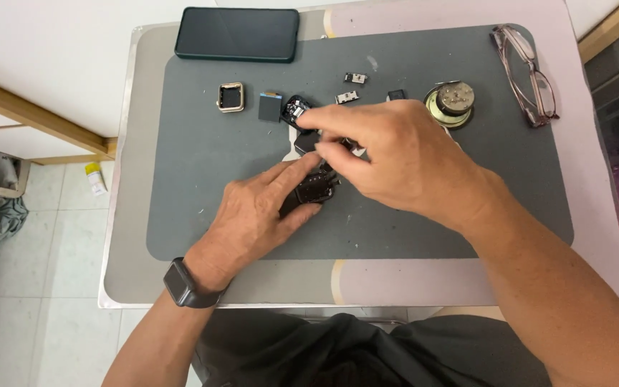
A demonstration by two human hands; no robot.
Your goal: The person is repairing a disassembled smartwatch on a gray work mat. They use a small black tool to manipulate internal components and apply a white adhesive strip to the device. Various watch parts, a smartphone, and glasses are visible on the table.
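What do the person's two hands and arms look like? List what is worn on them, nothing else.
Both forearms are bare, with no sleeves or gloves showing. The left hand has a dark smartwatch with a rectangular black face and a dark band around the wrist. The right hand wears nothing: no watch, band or visible ring. A dark garment covers the body below.

One head camera — looking steeply down, close over the grey mat (202,165).
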